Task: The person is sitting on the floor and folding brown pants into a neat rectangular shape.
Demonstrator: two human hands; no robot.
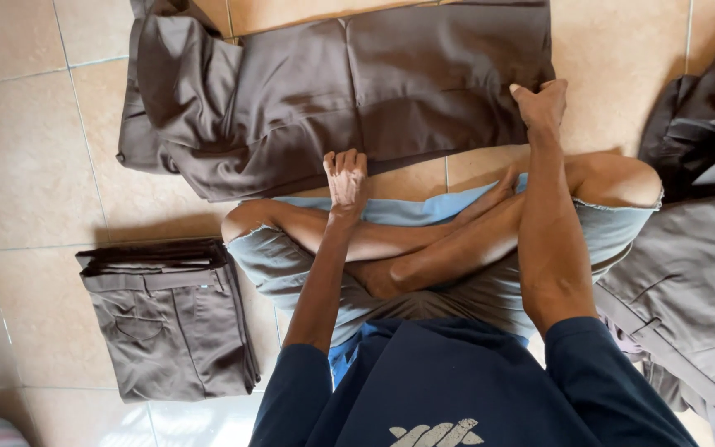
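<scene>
Brown trousers (349, 91) spread flat on tiled floor (26, 165), ahead of crossed legs. Left hand (346, 175) presses near hem, fingers loosely curled, gripping nothing. Right hand (542, 106) pinches right edge (grip firm). Best: hold edges aligned, smooth creases before folding toward folded stack (171, 319).

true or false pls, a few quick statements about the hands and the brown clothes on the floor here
1. Both hands rest on the brown garment spread on the tiled floor. True: left hand at its near edge, right hand at its right corner.
2. A folded stack of brown trousers lies to the person's left. True.
3. The person is standing. False: sitting cross-legged.
4. The sleeves are white. False: dark blue.
5. An unfolded pile of brown clothes lies to the right. True.
</scene>
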